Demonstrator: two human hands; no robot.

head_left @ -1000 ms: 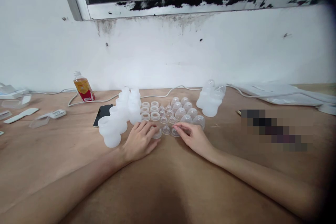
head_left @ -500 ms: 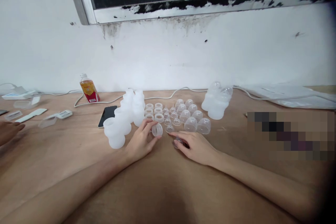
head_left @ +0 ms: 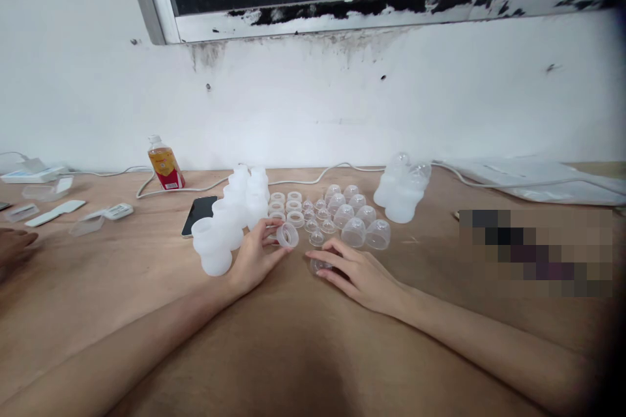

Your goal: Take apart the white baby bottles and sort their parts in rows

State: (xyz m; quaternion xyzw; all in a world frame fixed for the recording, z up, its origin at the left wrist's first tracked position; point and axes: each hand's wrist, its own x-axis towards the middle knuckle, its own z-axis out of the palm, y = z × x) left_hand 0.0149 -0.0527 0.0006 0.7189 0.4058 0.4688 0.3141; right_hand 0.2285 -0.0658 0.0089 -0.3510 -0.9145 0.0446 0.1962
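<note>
Between the thumb and fingers of my left hand (head_left: 261, 244) is a translucent bottle collar ring (head_left: 287, 234), tilted with its opening toward me. My right hand (head_left: 355, 267) is closed around a clear bottle nipple (head_left: 320, 266), low over the table and partly covered by the fingers. Beyond my left hand lie rows of collar rings (head_left: 295, 218). Several clear nipples (head_left: 316, 238) stand beside them, base down. Clear domed caps (head_left: 353, 232) are lined up to their right. Frosted white bottle bodies (head_left: 216, 257) stand in rows left of my left hand.
Capped bottles (head_left: 401, 205) stand together at the back right, near a plastic bag (head_left: 533, 182). A phone (head_left: 199, 215), a drink bottle (head_left: 166, 166) and a white cable (head_left: 317, 177) lie or stand toward the wall. Another person's hand (head_left: 14, 244) rests at the far left among small plastic cases (head_left: 117, 211).
The collar ring in my left hand has turned so its opening faces me more, and moved slightly up and left. My right hand has brought the nipple a little left, toward the ring.
</note>
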